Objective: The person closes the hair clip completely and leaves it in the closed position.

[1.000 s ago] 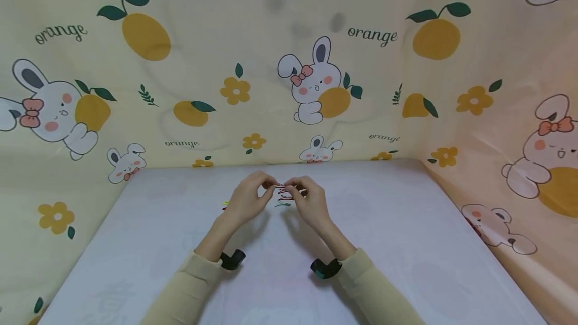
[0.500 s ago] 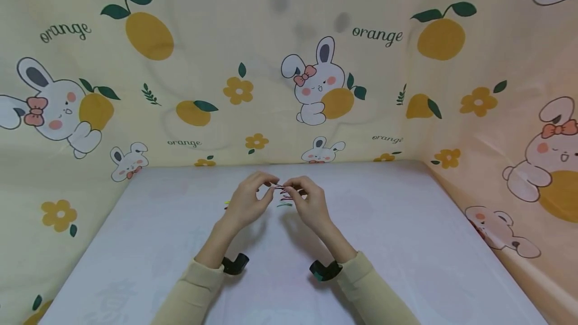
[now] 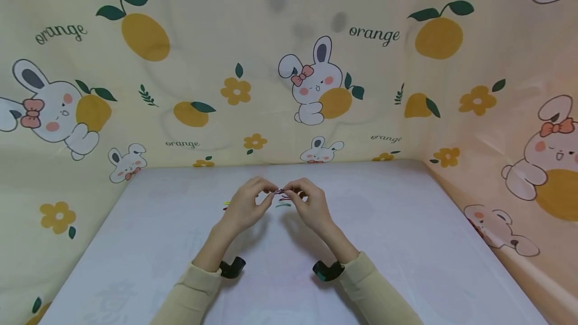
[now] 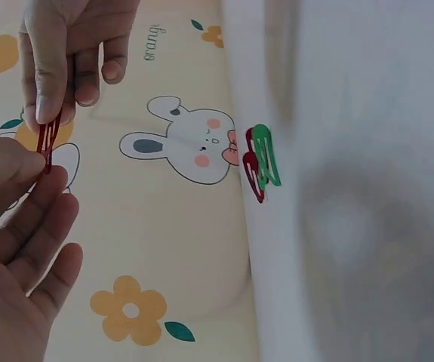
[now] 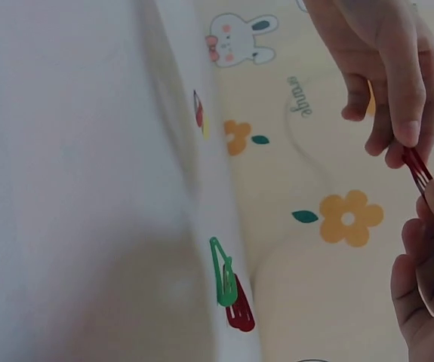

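Between the fingertips of both hands is a dark red snap hair clip (image 4: 48, 136), held up above the far part of the table. My left hand (image 3: 244, 205) pinches one end with thumb and fingers. The other end is pinched by my right hand (image 3: 311, 203). In the right wrist view the same red hair clip (image 5: 417, 170) slants between the two thumbs, its ends covered by fingers. Below the hands a green hair clip (image 4: 266, 154) lies partly over red hair clips (image 4: 253, 179).
Left of these, a yellow hair clip (image 5: 205, 127) and a red one (image 5: 198, 111) lie on the white-covered table (image 3: 280, 285), partly behind the left hand in the head view. A patterned cloth (image 3: 257, 39) rises behind the table.
Both hands have lowered slightly together, still holding the red hair clip between them. The clips on the table have stayed put; the head view has shifted a little.
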Demonstrator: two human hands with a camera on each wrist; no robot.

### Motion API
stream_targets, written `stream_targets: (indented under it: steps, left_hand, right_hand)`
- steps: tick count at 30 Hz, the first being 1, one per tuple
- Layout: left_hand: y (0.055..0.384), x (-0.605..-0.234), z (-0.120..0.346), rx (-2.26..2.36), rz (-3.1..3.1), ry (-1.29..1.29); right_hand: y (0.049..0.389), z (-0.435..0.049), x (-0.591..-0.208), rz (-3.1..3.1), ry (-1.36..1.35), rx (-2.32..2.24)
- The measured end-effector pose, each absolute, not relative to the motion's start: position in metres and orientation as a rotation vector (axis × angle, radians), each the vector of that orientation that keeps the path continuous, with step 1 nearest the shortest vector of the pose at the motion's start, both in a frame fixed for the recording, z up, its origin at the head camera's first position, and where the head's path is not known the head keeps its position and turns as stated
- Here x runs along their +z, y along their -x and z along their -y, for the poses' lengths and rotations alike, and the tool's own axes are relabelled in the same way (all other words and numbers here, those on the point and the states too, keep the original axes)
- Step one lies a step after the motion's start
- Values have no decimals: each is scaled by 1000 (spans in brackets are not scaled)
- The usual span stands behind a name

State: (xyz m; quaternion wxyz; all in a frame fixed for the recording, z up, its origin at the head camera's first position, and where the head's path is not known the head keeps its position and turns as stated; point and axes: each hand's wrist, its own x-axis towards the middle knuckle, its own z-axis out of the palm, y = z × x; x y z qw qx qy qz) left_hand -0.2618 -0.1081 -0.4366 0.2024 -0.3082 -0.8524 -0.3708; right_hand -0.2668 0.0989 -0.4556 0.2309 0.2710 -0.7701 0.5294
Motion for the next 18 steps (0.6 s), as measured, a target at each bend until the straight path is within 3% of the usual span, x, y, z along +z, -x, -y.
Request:
stream_targets:
  steps: [18]
  left_hand:
    - [263, -443, 108, -1027, 2356, 932]
  right_hand:
    - [268, -107, -459, 2201, -802, 1397]
